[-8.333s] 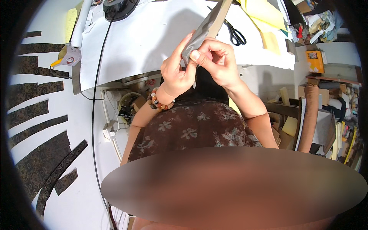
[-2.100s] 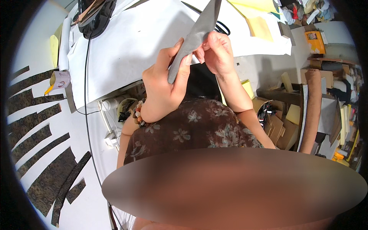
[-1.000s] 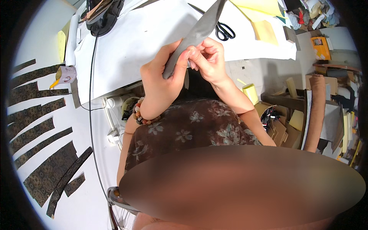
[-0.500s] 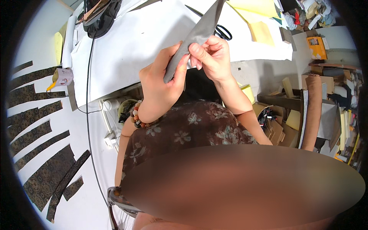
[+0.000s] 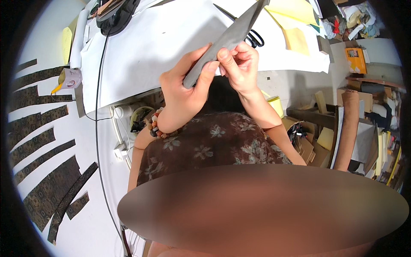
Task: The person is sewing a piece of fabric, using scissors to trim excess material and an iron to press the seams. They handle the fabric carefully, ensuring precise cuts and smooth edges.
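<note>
A long folded strip of grey fabric (image 5: 233, 35) slants up to the right between my hands, above the near edge of a white-covered table (image 5: 141, 55). My left hand (image 5: 186, 83) is closed on its lower end, thumb on the near side and fingers behind it. Farther up, my right hand (image 5: 241, 68) pinches the strip's near edge between thumb and fingers. Those fingertips sit close to my left thumb. Black-handled scissors (image 5: 255, 38) lie on the table behind the strip, partly hidden by it.
Yellow paper (image 5: 295, 36) lies at the table's right. A black device (image 5: 117, 17) stands at the far left, its cable (image 5: 99, 85) hanging down. Dark patterned fabric pieces (image 5: 53, 188) are spread on a white surface at left. A brown roll (image 5: 349, 128) and cardboard boxes stand at right.
The strip's upper part has tilted a little further to the right. Both hands keep their hold, and the left thumb has shifted slightly up along the strip. The whole view has moved slightly.
</note>
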The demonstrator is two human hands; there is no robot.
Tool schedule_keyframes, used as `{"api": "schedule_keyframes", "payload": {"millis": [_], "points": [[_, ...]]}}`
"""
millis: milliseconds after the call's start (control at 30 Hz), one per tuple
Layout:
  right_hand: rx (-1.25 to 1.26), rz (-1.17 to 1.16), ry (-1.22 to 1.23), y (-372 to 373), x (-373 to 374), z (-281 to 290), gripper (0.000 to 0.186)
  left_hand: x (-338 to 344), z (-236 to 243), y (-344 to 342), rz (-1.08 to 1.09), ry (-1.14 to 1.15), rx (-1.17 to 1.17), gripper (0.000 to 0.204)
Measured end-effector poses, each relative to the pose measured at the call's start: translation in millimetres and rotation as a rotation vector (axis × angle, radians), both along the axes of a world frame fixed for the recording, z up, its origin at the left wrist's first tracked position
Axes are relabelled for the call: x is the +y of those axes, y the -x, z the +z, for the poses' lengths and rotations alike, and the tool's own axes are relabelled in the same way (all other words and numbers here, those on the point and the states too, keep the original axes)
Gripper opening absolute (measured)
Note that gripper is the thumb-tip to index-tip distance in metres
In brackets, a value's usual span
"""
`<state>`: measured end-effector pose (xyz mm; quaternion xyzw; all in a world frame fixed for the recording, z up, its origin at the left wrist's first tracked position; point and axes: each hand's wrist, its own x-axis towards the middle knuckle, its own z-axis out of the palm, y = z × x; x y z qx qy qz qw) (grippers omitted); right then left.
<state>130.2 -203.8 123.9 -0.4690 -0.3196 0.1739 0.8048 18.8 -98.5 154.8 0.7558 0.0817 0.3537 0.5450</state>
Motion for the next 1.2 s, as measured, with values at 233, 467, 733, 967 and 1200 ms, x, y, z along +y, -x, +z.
{"api": "schedule_keyframes", "payload": {"millis": [233, 467, 733, 967, 1200], "points": [[0.095, 0.043, 0.010, -4, 5, 1, 0.022, 5, -2, -1, 0.048, -0.051, 0.026, 0.029], [0.120, 0.018, 0.135, -5, 5, 12, 0.026, 13, 5, 2, -0.075, -0.002, 0.086, 0.031], [0.158, 0.054, 0.179, -10, -7, 4, 0.031, 7, -3, 0, -0.027, -0.215, 0.003, 0.033], [0.078, -0.001, -0.017, -32, -35, -5, 0.022, -6, 0, 6, -0.033, -0.343, -0.011, 0.037], [0.102, -0.208, 0.045, -23, -44, 15, 0.019, 21, -8, -7, -0.651, -0.113, -0.119, 0.059]]}}
